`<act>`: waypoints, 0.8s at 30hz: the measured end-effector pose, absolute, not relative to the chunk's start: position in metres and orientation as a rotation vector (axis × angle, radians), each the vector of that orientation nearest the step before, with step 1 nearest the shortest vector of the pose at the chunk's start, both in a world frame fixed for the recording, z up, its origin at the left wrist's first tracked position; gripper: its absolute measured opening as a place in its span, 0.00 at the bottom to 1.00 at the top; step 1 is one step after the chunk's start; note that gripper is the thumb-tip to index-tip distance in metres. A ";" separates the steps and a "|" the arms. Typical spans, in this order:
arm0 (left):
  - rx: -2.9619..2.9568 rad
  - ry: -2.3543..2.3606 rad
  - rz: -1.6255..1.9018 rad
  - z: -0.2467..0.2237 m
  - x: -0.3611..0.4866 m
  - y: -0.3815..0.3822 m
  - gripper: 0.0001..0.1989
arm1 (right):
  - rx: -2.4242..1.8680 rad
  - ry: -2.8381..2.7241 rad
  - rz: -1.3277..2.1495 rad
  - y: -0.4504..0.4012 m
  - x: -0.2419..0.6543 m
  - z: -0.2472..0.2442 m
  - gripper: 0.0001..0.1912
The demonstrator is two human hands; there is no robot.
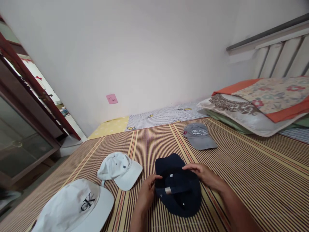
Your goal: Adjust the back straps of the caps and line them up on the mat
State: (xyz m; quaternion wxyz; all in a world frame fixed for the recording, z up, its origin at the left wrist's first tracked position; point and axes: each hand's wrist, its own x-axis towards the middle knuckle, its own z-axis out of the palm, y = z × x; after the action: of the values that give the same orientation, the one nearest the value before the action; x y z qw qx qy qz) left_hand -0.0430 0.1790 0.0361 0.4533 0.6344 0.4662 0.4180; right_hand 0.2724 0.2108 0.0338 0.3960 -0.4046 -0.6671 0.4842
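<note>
A dark navy baseball cap (190, 196) lies on the striped mat, its brim pointing away from me and its back strap with a small buckle facing me. My left hand (148, 190) grips the cap's left edge, thumb and fingers closed on the rim. On the cap's right side, near the brim, my right hand (204, 174) has its fingers over the edge. To the left sit a white cap (118, 169) with a small dark emblem and a larger white cap (74, 206) with black letters. Farther back on the right is a grey cap (199, 135) with white lettering.
The striped mat (149, 141) covers the bed up to a patterned sheet (159, 114) along the wall. Stacked pillows (241, 109) with an orange-edged floral cover (272, 93) are at the right, below a radiator (282, 54). A glass-panelled door (21, 138) stands left.
</note>
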 end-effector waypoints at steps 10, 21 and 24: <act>1.619 1.178 1.083 0.026 -0.042 0.182 0.21 | -1.033 -1.644 1.221 0.215 0.271 0.030 0.15; 1.494 1.198 1.224 0.026 -0.047 0.190 0.26 | -1.001 -1.576 1.251 0.214 0.248 0.033 0.19; 1.472 1.163 1.230 0.030 -0.048 0.191 0.27 | -1.015 -1.616 1.166 0.214 0.243 0.033 0.20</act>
State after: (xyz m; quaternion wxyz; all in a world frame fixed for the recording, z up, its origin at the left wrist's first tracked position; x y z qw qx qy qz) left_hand -0.0482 0.1906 0.0297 0.4341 0.5911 0.4671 0.4940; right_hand 0.2428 0.2142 0.0334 0.4374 -0.4082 -0.6498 0.4689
